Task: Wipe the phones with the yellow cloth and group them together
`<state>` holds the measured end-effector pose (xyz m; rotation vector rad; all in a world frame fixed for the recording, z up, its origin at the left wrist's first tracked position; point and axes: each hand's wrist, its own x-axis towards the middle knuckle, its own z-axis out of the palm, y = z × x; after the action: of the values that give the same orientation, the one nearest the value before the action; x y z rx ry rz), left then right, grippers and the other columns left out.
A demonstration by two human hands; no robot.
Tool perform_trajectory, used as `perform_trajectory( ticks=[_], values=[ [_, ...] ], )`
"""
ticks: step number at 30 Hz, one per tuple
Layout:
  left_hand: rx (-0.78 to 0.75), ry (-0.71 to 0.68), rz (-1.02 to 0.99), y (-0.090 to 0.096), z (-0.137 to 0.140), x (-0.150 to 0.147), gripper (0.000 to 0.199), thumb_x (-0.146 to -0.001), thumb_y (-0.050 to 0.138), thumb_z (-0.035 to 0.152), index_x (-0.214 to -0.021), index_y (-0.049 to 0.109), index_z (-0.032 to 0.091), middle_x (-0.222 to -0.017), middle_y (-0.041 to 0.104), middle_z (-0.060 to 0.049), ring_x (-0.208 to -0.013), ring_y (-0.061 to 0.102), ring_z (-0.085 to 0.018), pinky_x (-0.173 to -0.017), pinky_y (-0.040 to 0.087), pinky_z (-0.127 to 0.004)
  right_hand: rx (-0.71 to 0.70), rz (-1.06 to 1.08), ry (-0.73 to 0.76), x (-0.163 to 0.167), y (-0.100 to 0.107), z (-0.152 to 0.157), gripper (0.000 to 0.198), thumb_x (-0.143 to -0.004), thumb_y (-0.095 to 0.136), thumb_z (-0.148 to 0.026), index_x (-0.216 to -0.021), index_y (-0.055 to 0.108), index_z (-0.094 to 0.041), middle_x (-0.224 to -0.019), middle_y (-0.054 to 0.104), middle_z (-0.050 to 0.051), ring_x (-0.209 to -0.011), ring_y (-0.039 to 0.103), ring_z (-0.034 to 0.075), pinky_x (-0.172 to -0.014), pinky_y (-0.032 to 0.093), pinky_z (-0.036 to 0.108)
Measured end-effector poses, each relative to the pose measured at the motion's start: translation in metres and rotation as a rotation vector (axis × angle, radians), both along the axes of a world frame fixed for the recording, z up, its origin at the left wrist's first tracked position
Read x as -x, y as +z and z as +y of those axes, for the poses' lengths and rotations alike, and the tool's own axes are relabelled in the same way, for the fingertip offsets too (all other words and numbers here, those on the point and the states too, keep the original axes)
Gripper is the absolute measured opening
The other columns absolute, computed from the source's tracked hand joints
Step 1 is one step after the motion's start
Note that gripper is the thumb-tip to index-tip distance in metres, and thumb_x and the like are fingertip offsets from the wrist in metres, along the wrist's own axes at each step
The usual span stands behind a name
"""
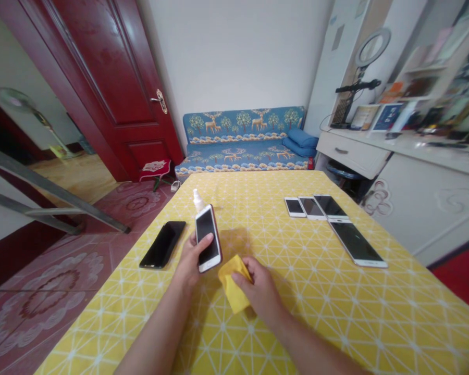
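My left hand [189,260] has a closed grip on the white phone [208,237], thumb across its screen. Just right of it, my right hand [260,289] pinches the yellow cloth [232,286] above the worktop [297,291].

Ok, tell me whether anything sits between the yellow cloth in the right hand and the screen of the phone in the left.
Nothing visible does. The right hand holds the yellow cloth just right of the phone gripped by the left hand; its screen faces up, with only the thumb on its left edge.

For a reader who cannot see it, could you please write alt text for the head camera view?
A left hand holds a white-edged phone above a yellow patterned table while the right hand grips a yellow cloth. A black phone lies to the left, four more phones to the right, a spray bottle behind.
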<state>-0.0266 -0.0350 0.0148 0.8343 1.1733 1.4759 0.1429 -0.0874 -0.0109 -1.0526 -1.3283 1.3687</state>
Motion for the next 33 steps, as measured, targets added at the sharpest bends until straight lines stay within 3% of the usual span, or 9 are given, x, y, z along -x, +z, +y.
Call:
perform_trajectory(
  ticks=[3,7,11,15,18,21,26,29,33],
  values=[
    [0.172,-0.129,-0.274,-0.005,-0.005,-0.015,0.026,-0.069,0.074,0.026,-0.09,0.063,0.015,-0.072,0.068,-0.001,-0.057,0.062,-0.011,-0.052,0.048,-0.02,0.066,0.186,-0.028,-0.006,0.005,0.005,0.029,-0.078,0.066,-0.04,-0.098,0.058,-0.019,-0.086,0.067,0.002,-0.072,0.062,0.017,-0.062,0.047,0.026],
    [0.214,-0.303,-0.559,-0.003,-0.006,-0.021,0.032,-0.081,0.058,0.023,-0.11,0.063,0.01,-0.103,0.071,-0.012,-0.08,0.068,-0.016,-0.07,0.054,-0.023,0.096,0.364,-0.204,-0.015,0.002,0.015,0.028,-0.082,0.06,-0.047,-0.09,0.061,-0.021,-0.086,0.067,0.001,-0.078,0.062,0.017,-0.068,0.049,0.027],
    [0.19,-0.44,-0.666,0.003,-0.008,-0.025,0.048,-0.087,0.047,0.041,-0.123,0.056,0.01,-0.116,0.066,-0.016,-0.104,0.064,-0.023,-0.091,0.05,-0.037,0.212,0.48,-0.436,-0.023,-0.005,0.028,0.027,-0.071,0.07,-0.043,-0.084,0.064,-0.021,-0.086,0.069,0.001,-0.079,0.064,0.019,-0.064,0.05,0.027],
    [0.205,-0.527,-0.721,0.002,-0.013,-0.035,0.06,-0.086,0.041,0.057,-0.125,0.054,0.013,-0.123,0.062,-0.017,-0.12,0.054,-0.03,-0.101,0.04,-0.049,0.284,0.565,-0.478,-0.032,-0.003,0.037,0.028,-0.061,0.076,-0.033,-0.083,0.063,-0.021,-0.082,0.068,-0.001,-0.074,0.063,0.017,-0.061,0.049,0.025],
    [0.233,-0.559,-0.681,-0.004,-0.014,-0.042,0.064,-0.085,0.04,0.061,-0.123,0.055,0.013,-0.118,0.065,-0.017,-0.119,0.054,-0.032,-0.099,0.04,-0.051,0.128,0.476,-0.508,-0.037,0.001,0.037,0.025,-0.07,0.071,-0.035,-0.088,0.062,-0.02,-0.083,0.066,-0.001,-0.074,0.061,0.015,-0.064,0.048,0.025],
    [0.197,-0.55,-0.602,-0.011,-0.013,-0.045,0.06,-0.084,0.043,0.06,-0.119,0.057,0.014,-0.11,0.068,-0.015,-0.112,0.058,-0.032,-0.095,0.043,-0.05,-0.155,0.14,-0.474,-0.036,0.006,0.026,0.017,-0.084,0.059,-0.035,-0.094,0.063,-0.022,-0.089,0.065,0.001,-0.08,0.06,0.017,-0.07,0.049,0.029],
    [0.247,-0.579,-0.656,-0.012,-0.013,-0.042,0.05,-0.083,0.047,0.052,-0.102,0.063,0.008,-0.09,0.071,-0.014,-0.091,0.066,-0.025,-0.084,0.051,-0.036,-0.761,-0.411,0.027,-0.013,0.016,-0.002,0.024,-0.093,0.047,-0.023,-0.106,0.067,-0.027,-0.107,0.066,0.005,-0.106,0.056,0.021,-0.095,0.045,0.04],
    [0.311,-0.643,-0.718,-0.012,-0.014,-0.041,0.055,-0.084,0.042,0.053,-0.102,0.063,0.006,-0.084,0.071,-0.015,-0.086,0.068,-0.025,-0.08,0.053,-0.035,-0.846,-0.581,0.201,-0.003,0.017,-0.008,0.037,-0.096,0.041,-0.022,-0.13,0.054,-0.027,-0.13,0.058,0.005,-0.125,0.048,0.021,-0.107,0.037,0.045],
    [0.278,-0.622,-0.719,-0.014,-0.015,-0.043,0.058,-0.083,0.042,0.055,-0.11,0.06,0.007,-0.094,0.069,-0.018,-0.097,0.066,-0.028,-0.088,0.05,-0.043,-0.8,-0.742,0.214,-0.007,0.01,0.0,0.045,-0.097,0.035,-0.021,-0.142,0.039,-0.025,-0.148,0.04,0.003,-0.139,0.03,0.02,-0.114,0.027,0.048]
  ],
)
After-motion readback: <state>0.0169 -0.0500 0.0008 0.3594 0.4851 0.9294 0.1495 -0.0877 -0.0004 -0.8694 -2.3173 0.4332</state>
